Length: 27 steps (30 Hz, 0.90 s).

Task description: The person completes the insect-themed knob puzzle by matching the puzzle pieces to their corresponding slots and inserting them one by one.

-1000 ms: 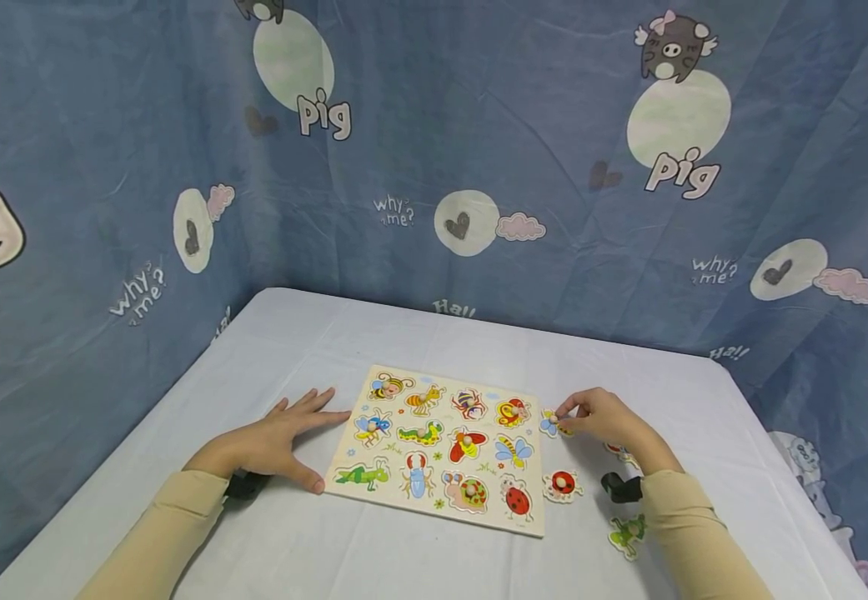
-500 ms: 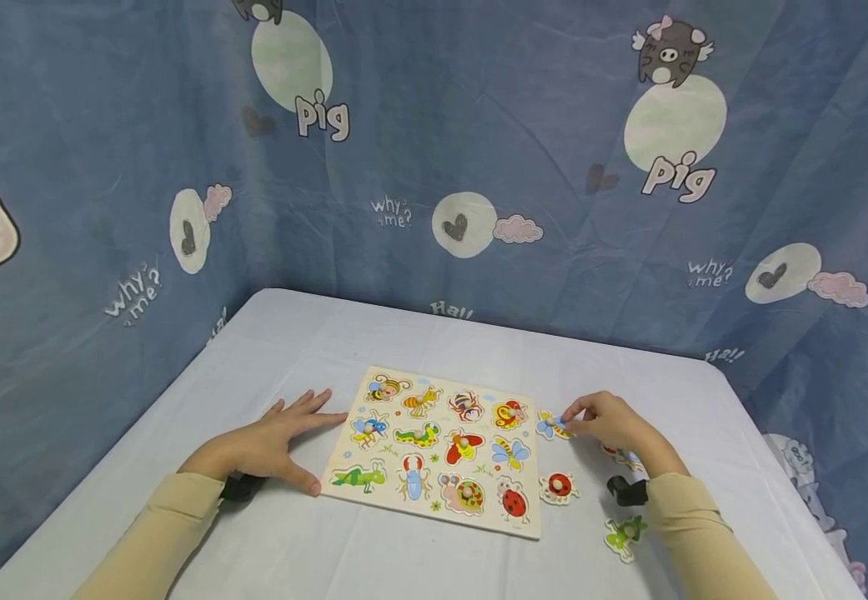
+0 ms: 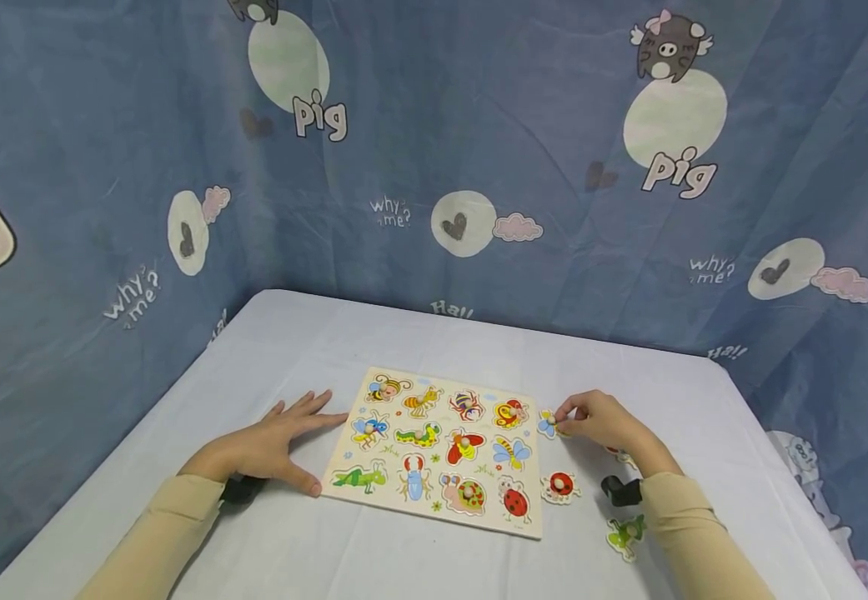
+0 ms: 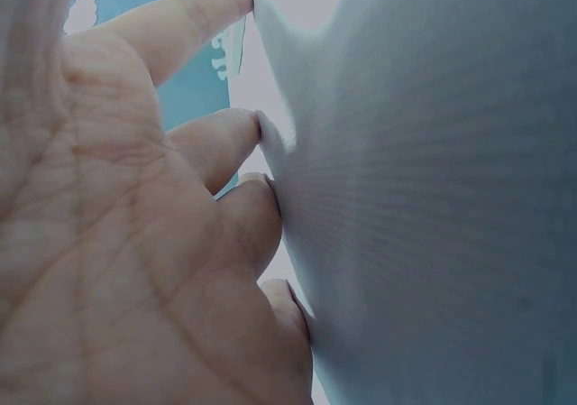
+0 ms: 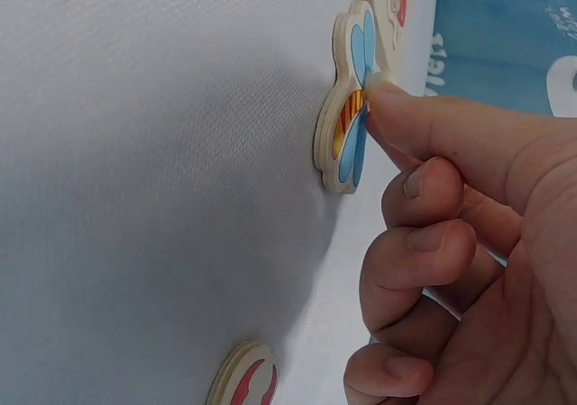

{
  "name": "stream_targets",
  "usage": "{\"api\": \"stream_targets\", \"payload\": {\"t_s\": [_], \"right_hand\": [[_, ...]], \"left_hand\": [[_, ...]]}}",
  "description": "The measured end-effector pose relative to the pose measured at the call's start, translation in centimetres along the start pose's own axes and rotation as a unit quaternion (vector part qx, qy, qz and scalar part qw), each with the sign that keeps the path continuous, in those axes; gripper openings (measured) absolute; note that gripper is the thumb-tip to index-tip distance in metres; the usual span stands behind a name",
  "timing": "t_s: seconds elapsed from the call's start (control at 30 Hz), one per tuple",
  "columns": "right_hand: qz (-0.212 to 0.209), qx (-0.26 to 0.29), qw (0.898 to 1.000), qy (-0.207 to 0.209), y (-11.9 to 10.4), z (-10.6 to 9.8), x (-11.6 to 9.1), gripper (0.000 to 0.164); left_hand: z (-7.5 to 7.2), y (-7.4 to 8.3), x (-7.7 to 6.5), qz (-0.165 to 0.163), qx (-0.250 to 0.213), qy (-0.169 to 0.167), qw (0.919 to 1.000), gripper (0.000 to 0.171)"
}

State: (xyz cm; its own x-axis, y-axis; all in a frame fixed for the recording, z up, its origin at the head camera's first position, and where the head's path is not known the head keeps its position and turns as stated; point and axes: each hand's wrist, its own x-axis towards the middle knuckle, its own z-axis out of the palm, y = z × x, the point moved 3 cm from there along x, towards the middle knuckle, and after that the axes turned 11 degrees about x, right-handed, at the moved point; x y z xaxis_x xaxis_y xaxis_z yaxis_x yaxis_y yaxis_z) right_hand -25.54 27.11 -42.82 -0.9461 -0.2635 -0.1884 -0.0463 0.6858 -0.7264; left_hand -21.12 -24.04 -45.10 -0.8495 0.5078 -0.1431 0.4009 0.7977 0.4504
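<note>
My right hand (image 3: pixel 604 423) pinches the small knob of a wooden dragonfly puzzle piece (image 5: pixel 350 107) between thumb and forefinger. The piece has blue wings and a yellow-and-red striped body, and lies close over the cloth just off the puzzle board's right edge. The other fingers of that hand are curled. My left hand (image 3: pixel 272 446) is spread, with its thumb and forefinger tips at the left edge of the wooden insect puzzle board (image 3: pixel 434 500). Knobbed pieces sit in much of the board; a dragonfly picture (image 3: pixel 512 452) without a knob shows on its right side.
A ladybird piece (image 3: pixel 559 487) lies beside the board's right edge. Farther right are a green grasshopper piece (image 3: pixel 623 537) and another piece (image 3: pixel 619 454) partly hidden by the right wrist. White cloth (image 3: pixel 268 550) covers the table; a blue printed curtain (image 3: pixel 403 275) hangs behind.
The right fingertips backed off slightly to the dragonfly's wing half a second ago, and now have come back left to its knob. The left hand and board stay put.
</note>
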Motion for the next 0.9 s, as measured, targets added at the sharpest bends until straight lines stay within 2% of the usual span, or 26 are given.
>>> {"api": "stream_targets", "payload": {"t_s": [0.43,0.7,0.9], "right_hand": [[-0.009,-0.03,0.999,-0.002,-0.47,0.13,0.95,0.015],[-0.033,-0.053,0.998,-0.011,-0.71,0.39,0.71,0.01],[-0.032,-0.049,0.998,-0.002,-0.59,0.24,0.31,0.009]], "left_hand": [[-0.47,0.5,0.23,-0.001,0.007,0.0,1.0,0.113],[-0.36,0.55,0.07,-0.004,0.008,-0.003,1.0,0.114],[-0.31,0.53,-0.06,-0.011,0.008,-0.005,0.9999,0.113]]}}
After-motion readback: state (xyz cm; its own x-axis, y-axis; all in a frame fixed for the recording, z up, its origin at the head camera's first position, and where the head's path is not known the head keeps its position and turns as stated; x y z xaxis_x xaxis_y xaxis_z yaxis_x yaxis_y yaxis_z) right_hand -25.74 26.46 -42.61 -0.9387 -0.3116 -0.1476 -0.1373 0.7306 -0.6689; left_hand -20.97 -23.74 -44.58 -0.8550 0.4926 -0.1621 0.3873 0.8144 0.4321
